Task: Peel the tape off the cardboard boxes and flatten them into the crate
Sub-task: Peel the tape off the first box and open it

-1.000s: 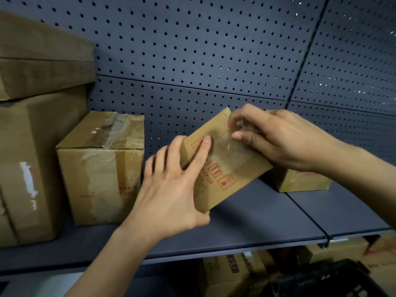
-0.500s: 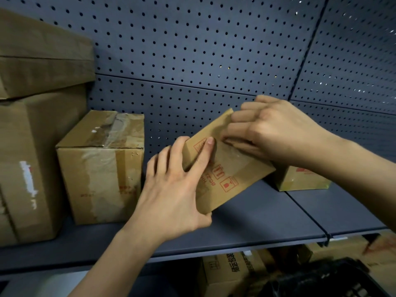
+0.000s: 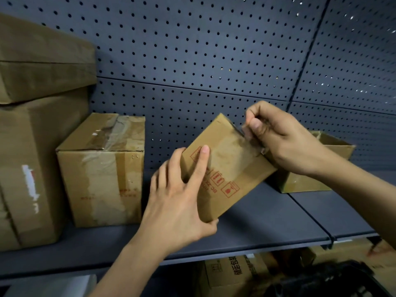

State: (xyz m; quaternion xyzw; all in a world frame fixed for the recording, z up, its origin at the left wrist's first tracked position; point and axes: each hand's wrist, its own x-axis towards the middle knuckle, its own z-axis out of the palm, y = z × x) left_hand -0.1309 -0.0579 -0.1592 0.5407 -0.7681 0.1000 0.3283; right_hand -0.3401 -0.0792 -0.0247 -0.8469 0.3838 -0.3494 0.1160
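A small brown cardboard box (image 3: 233, 166) with red handling marks is held tilted above the grey shelf (image 3: 267, 224). My left hand (image 3: 182, 202) grips its lower left side, fingers over the face and thumb beneath. At the box's upper right edge my right hand (image 3: 280, 140) pinches a strip of clear tape (image 3: 254, 142) that is lifted off the cardboard. The dark crate (image 3: 334, 281) shows only partly at the bottom right, below the shelf.
A taped box (image 3: 102, 168) stands on the shelf to the left, beside larger stacked boxes (image 3: 32, 125). An open box (image 3: 310, 168) sits behind my right wrist. More boxes (image 3: 233, 273) lie under the shelf. A perforated panel (image 3: 214, 61) backs the shelf.
My right hand went from picking at the tape on the box's face to pinching it and pulling it up and right, off the upper edge. My left hand kept its grip.
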